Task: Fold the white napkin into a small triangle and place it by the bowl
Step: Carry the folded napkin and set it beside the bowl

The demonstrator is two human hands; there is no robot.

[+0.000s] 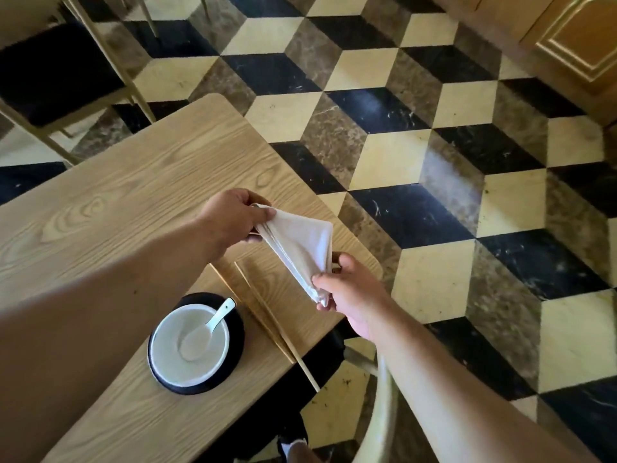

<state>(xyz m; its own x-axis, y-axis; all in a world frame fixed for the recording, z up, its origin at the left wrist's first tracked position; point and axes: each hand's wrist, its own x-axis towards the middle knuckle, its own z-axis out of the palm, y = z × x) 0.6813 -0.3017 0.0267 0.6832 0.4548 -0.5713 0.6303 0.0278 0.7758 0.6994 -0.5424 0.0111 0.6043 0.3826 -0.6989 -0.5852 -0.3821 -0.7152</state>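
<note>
Wooden table (140, 195) on cube-patterned tile floor (434, 162); white bowl (188, 342) with spoon (207, 325) on dark plate (233, 349). White napkin (300, 248), folded to triangle, held above table edge, pinched by left hand (233, 218) and right hand (350, 295)

- No text, label, brand, number or sign is showing legibly anywhere in the head view.
</note>
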